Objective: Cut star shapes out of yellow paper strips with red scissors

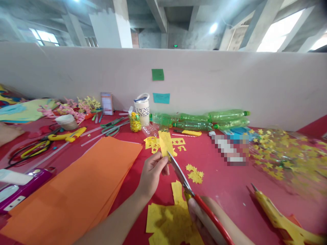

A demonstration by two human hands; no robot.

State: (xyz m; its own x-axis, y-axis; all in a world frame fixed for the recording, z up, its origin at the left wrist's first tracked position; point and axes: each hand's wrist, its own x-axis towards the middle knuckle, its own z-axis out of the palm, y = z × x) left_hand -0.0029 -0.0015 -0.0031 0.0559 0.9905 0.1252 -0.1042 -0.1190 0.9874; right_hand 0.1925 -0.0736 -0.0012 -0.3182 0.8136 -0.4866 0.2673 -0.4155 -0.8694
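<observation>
My left hand [152,170] pinches the lower end of a yellow paper strip [166,141] between thumb and fingers. My right hand [204,216] is closed round the red-handled scissors [182,175], whose blade tips touch the strip's lower part beside my left thumb. Whether the blades have cut into it, I cannot tell. Below the hands lie yellow paper sheets [165,223], partly hidden by my right hand. A small pile of yellow paper stars [195,174] sits right of the scissors. Behind the strip are yellow scraps with star-shaped holes [178,141].
Orange sheets [76,183] cover the left, beside a purple power strip [35,185]. Green bottles [194,125], a white cup [142,110] and a jar of yellow pieces [135,123] stand or lie behind. At right are a yellow glue gun [279,217] and star strands [288,156].
</observation>
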